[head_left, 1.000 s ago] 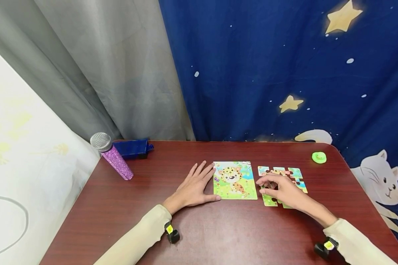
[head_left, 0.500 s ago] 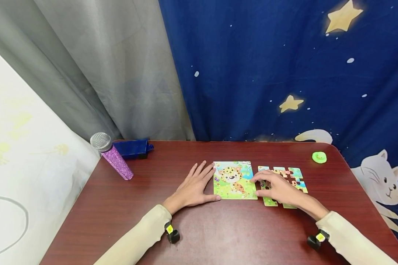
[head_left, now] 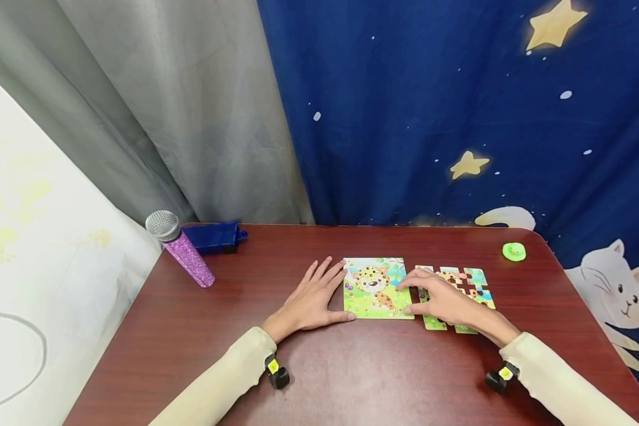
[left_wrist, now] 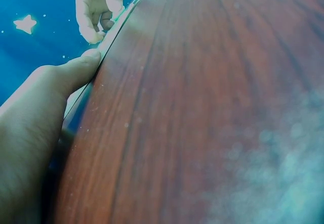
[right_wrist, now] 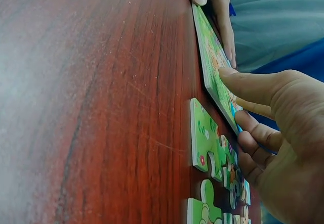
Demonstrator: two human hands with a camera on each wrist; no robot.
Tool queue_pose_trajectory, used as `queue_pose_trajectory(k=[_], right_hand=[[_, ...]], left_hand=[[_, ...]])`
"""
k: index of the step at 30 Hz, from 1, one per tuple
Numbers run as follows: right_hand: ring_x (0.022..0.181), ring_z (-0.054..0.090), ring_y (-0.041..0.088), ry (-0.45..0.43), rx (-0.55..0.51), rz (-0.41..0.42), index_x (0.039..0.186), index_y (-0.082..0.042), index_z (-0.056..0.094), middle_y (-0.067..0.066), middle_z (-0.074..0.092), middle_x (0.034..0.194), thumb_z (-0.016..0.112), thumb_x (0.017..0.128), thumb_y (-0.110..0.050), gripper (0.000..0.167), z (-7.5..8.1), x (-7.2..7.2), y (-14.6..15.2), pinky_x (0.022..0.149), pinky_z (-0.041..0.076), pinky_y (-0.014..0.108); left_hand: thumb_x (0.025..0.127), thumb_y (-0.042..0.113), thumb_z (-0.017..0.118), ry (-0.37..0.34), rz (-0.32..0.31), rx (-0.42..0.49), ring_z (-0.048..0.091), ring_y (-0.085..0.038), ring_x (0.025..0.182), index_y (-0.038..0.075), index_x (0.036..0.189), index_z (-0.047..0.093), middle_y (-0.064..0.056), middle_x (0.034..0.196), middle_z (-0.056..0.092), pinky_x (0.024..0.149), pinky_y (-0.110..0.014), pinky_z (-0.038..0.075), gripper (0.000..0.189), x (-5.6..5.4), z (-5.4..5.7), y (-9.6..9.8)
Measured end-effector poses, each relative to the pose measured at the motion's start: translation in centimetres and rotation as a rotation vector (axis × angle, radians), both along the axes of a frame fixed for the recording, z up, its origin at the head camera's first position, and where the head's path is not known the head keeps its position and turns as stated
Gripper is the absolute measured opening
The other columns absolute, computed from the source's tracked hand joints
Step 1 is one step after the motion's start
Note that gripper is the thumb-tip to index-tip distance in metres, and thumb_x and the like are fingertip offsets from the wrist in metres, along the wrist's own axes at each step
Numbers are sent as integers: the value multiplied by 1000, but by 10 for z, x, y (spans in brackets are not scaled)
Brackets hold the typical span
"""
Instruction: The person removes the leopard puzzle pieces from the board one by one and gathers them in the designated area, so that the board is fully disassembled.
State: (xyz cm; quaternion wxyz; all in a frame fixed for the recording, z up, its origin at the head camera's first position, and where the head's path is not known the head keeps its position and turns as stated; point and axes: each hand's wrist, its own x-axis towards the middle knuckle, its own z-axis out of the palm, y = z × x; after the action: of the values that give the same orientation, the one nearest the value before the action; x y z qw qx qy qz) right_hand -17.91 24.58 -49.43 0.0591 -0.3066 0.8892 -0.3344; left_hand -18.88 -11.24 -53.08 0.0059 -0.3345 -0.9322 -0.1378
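At the middle of the worktop lies the leopard picture board, flat, with both hands at its edges. The left hand rests spread at its 9 o'clock side, fingers straight along the edge and thumb against the near corner. The right hand sits at 3 o'clock, fingers loosely bent, index tip touching the board's right edge and thumb near its lower corner; whether it pinches the edge I cannot tell.

The board looks thin, stiff and light, likely card or thin wood with a glossy face, so it should slide easily on the polished surface. Lifting it seems best done by an edge or corner, since it lies flush.

Just beside it at 3 o'clock are the loose puzzle pieces, partly under the right hand; at least six show, the rest are hidden. They appear small, rigid and easily scattered.

Further out: one green disc at 2 o'clock, one purple glitter microphone and one dark blue box at 10 o'clock.
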Motion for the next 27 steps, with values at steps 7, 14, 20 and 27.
queue_pose_trajectory(k=[7, 14, 20, 27], right_hand=[[121, 60, 23, -62, 70, -28, 137, -16, 76, -2, 67, 131, 91, 94, -30, 49, 3, -1, -6, 98, 55, 51], [122, 58, 26, -36, 109, -7, 139, -11, 75, 0, 65, 129, 92, 93, -28, 52, 6, -1, -10, 98, 55, 53], [121, 57, 26, -42, 122, -6, 136, -10, 76, 1, 65, 127, 93, 92, -26, 50, 8, -1, -12, 98, 55, 52], [118, 58, 24, -30, 110, -16, 130, -10, 76, 0, 66, 124, 94, 91, -22, 45, 7, 0, -15, 99, 55, 50]], left_hand=[[95, 85, 58, 7, -4, 1, 9, -33, 171, 11, 174, 33, -5, 183, 24, 137, -56, 4, 111, -2, -2, 0], [95, 86, 57, -3, 2, -8, 7, -31, 172, 12, 175, 32, -4, 184, 23, 137, -54, 1, 112, -2, -2, 1], [96, 84, 59, 9, -3, -11, 9, -33, 171, 12, 175, 32, -5, 183, 24, 137, -55, 3, 111, -2, -2, 0], [96, 85, 58, 1, -1, -13, 8, -33, 171, 11, 175, 31, -5, 183, 24, 137, -56, 4, 111, -1, -1, 0]])
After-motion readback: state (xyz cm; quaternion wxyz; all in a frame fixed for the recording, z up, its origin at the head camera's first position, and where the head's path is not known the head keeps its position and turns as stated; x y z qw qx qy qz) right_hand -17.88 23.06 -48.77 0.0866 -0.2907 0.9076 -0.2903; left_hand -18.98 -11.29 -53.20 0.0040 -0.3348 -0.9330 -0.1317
